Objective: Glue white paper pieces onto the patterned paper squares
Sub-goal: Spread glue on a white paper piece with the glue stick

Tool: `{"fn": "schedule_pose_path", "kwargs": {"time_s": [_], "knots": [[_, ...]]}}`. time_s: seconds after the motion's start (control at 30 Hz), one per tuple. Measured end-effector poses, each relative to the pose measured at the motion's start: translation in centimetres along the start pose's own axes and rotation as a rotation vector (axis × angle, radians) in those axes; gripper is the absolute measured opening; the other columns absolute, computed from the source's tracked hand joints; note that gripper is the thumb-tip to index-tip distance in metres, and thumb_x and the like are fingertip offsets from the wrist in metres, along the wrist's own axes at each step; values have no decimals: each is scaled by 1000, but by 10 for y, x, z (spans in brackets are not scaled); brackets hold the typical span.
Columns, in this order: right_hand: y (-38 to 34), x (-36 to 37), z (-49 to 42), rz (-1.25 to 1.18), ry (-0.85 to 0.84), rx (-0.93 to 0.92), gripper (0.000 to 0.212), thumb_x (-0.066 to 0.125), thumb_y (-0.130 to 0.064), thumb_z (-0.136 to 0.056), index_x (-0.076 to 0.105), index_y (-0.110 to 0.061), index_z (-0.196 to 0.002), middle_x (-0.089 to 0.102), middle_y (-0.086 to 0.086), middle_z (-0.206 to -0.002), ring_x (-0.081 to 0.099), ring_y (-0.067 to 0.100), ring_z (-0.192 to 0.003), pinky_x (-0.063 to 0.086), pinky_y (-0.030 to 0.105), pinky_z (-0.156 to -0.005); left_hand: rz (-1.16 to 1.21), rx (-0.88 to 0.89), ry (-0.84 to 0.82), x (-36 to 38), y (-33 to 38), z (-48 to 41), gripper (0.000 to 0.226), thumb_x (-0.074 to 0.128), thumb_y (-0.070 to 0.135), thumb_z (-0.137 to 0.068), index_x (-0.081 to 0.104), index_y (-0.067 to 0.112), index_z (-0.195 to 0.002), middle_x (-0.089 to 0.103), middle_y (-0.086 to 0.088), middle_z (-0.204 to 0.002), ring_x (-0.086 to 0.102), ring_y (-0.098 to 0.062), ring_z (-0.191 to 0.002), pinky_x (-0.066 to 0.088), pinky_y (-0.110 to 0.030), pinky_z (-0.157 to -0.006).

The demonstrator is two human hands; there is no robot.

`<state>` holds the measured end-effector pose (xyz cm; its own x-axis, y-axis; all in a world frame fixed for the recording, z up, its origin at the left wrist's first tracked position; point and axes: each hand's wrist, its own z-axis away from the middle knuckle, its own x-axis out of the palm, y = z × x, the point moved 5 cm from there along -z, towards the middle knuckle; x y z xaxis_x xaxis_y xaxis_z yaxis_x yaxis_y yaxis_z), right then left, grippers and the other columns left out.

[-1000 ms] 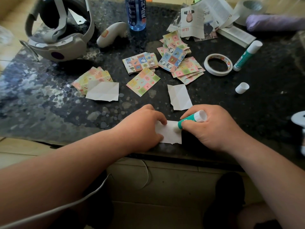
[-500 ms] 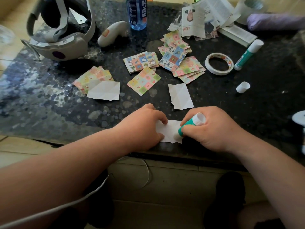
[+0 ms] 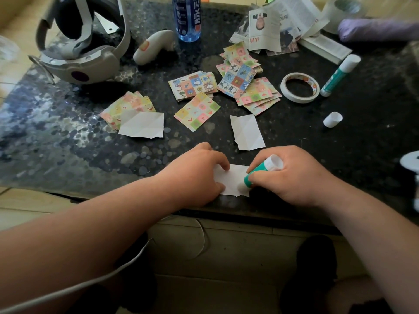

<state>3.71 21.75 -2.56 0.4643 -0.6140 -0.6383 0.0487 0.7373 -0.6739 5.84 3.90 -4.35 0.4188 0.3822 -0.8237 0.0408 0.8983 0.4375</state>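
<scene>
A small white paper piece (image 3: pixel 233 180) lies at the table's near edge. My left hand (image 3: pixel 195 175) presses down on its left part with curled fingers. My right hand (image 3: pixel 292 175) grips a teal glue stick (image 3: pixel 258 172), its tip touching the paper's lower right corner. Two more white pieces lie further back, one (image 3: pixel 247 132) in the middle and one (image 3: pixel 142 124) on a stack of patterned squares (image 3: pixel 127 105). A single patterned square (image 3: pixel 197 111) and further piles (image 3: pixel 244 80) lie behind.
On the dark speckled table (image 3: pixel 68 143) are a headset (image 3: pixel 79 53), a controller (image 3: pixel 154 46), a blue bottle (image 3: pixel 187 17), a tape roll (image 3: pixel 299 87), a second glue stick (image 3: pixel 340 74), a loose white cap (image 3: pixel 332 119) and printed papers (image 3: pixel 276 23).
The glue stick tip has slid down the white paper toward its lower right corner. My left hand stays in place on the paper.
</scene>
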Motion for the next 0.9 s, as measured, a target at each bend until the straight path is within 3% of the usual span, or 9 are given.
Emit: {"fn": "schedule_pose_path", "kwargs": {"time_s": [0.1, 0.2, 0.33, 0.43, 0.57, 0.63, 0.7, 0.8, 0.9], "knots": [[-1, 0, 3, -23, -72, -1, 2, 80, -27, -79, 79, -27, -78, 74, -8, -76, 68, 8, -74, 57, 27, -65, 0, -2, -1, 1, 1, 0, 39, 73, 36, -88, 59, 41, -124, 44, 9, -124, 56, -14, -105, 49, -27, -90], [-4, -2, 6, -171, -85, -26, 3, 80, -22, -80, 80, -20, -78, 74, 6, -71, 66, 11, -61, 53, 26, -61, 2, -2, 2, 1, 2, 0, 39, 72, 35, -87, 59, 40, -124, 43, 8, -122, 56, -15, -104, 49, -28, -89], [1, -22, 7, -488, 6, -19, 27, 73, -30, -72, 76, -5, -81, 69, 27, -80, 59, 20, -58, 47, 27, -60, 3, -7, 0, 1, 4, 0, 39, 71, 31, -88, 59, 40, -123, 43, 9, -121, 56, -16, -104, 51, -29, -90], [10, -31, 8, -784, 74, 78, 28, 79, -29, -69, 77, -5, -83, 69, 21, -86, 58, 20, -61, 49, 32, -67, 8, -3, -10, 1, 4, 2, 37, 68, 29, -88, 58, 40, -122, 43, 10, -120, 56, -16, -103, 52, -31, -90], [12, -30, 11, -1068, 27, 198, 34, 66, -22, -69, 72, -8, -99, 72, 14, -87, 64, 17, -69, 49, 35, -72, 7, 25, 19, 1, 7, 2, 22, 64, 30, -86, 59, 34, -106, 46, 13, -113, 57, -14, -103, 51, -36, -91], [9, -27, 14, -1104, -32, 228, 30, 64, -15, -73, 61, -11, -102, 76, 17, -97, 67, 20, -77, 48, 34, -73, 23, 22, 47, 0, 10, 1, 12, 63, 32, -85, 55, 34, -93, 48, 14, -106, 55, -11, -100, 51, -34, -90], [6, -26, 15, -1116, -61, 221, 32, 65, -12, -75, 52, -14, -104, 77, 18, -103, 68, 19, -82, 45, 30, -72, 28, 14, 79, -1, 12, 0, 17, 63, 32, -85, 47, 33, -86, 48, 13, -98, 53, -10, -93, 48, -30, -82], [1, -25, 15, -1024, -49, 184, 39, 69, -11, -74, 52, -13, -109, 78, 15, -106, 66, 16, -84, 32, 29, -65, 40, -7, 108, 0, 15, -2, 24, 63, 27, -85, 40, 29, -92, 50, 11, -91, 50, -9, -82, 44, -29, -69], [7, -31, 11, -829, 77, 160, 49, 75, -2, -79, 56, -20, -120, 79, 8, -104, 72, 18, -95, 44, 22, -60, 94, -32, 88, 1, 18, -6, 30, 62, 20, -84, 40, 28, -103, 56, 8, -92, 56, -13, -82, 53, -40, -74]]}}
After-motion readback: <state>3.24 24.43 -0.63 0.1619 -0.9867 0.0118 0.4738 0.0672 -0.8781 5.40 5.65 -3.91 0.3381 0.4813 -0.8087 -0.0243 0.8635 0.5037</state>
